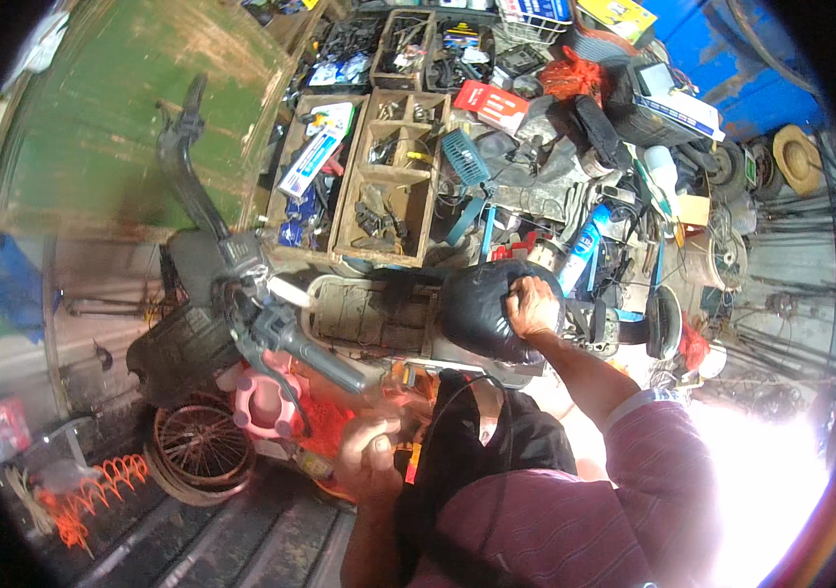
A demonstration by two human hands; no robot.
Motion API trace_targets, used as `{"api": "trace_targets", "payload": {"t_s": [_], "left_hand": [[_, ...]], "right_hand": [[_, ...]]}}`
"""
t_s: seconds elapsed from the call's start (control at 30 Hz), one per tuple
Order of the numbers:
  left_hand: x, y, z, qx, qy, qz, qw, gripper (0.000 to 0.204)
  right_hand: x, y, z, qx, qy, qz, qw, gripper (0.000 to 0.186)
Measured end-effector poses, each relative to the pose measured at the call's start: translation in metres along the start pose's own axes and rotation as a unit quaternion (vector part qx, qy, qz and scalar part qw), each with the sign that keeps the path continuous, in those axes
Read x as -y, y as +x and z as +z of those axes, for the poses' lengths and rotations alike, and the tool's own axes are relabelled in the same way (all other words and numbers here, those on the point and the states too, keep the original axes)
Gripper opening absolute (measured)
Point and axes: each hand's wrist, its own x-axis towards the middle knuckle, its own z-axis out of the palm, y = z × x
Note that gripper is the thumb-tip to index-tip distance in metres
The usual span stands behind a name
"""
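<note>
An electric bike or scooter stands sideways before me, with its handlebar (242,265) to the left and its black saddle (477,314) in the middle. On top of that saddle lies my right hand (534,306), palm down, fingers spread over the cover and gripping nothing. Between handlebar and saddle is a pale body frame (359,318) with an open recess. My left hand (371,459) is raised near my left leg, below the handlebar's near grip (325,365). Its fingers are curled in; whether something small is inside them is hidden. A thin black cable (506,421) loops over my lap.
Behind the bike, a wooden parts box (384,211) and a cluttered bench hold tools, a red box (491,106), a teal basket (465,157) and a blue spray can (585,245). A pink ring-shaped seat (266,402), a spoked wheel (204,446) and an orange coiled hose (109,480) lie lower left.
</note>
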Motion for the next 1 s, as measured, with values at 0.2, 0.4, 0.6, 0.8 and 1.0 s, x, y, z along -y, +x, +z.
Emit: {"api": "trace_targets", "payload": {"t_s": [0.2,0.4,0.6,0.8,1.0], "left_hand": [[-0.023,0.075,-0.017,0.094,0.048,0.083,0.991,0.026],[0.003,0.134,-0.006,0.12,0.153,0.066,0.979,0.02],[0.012,0.146,0.021,0.22,0.378,0.156,0.886,0.016],[0.021,0.146,0.027,0.207,0.403,0.179,0.873,0.019],[0.019,0.148,0.03,0.209,0.418,0.169,0.868,0.015]], "right_hand": [[0.0,0.002,-0.003,0.001,0.012,0.015,1.0,0.014],[-0.002,0.004,-0.005,0.009,0.025,0.022,0.999,0.014],[-0.003,0.008,-0.005,-0.003,0.042,0.03,0.999,0.014],[-0.004,0.01,-0.004,0.0,0.038,0.037,0.999,0.016],[-0.003,0.013,-0.002,-0.01,0.029,0.025,0.999,0.014]]}}
